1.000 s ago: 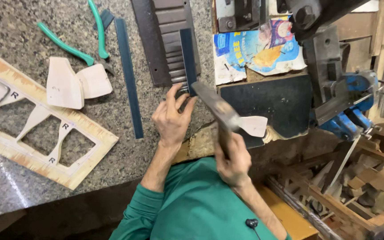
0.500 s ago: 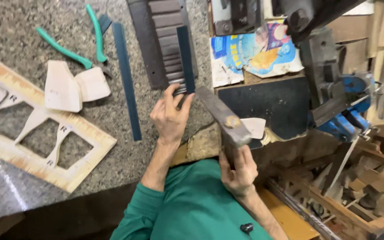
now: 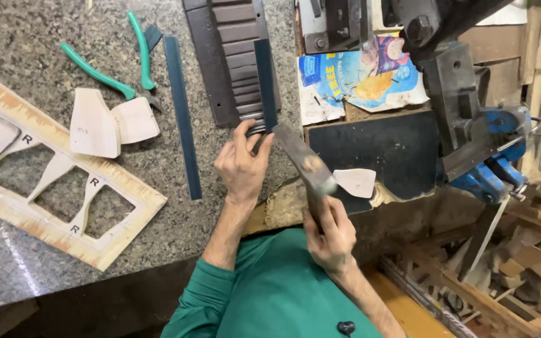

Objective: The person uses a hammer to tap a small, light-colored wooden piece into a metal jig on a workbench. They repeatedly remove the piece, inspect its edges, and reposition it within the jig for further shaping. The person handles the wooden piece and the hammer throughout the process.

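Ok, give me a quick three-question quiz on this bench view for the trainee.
1. True or false: the right hand grips the green-handled pliers.
2. What do the left hand fingers pinch? A) the dark ribbed strip B) the pale wooden template C) the printed paper
3. Fill in: the small white cutout lies on the ___ pad.

Key: 1 false, it grips the hammer. 2 A. 3 black.

Pliers [image 3: 117,59] lie left of the ruler [image 3: 181,116]; cutout frame [image 3: 57,188] farther left
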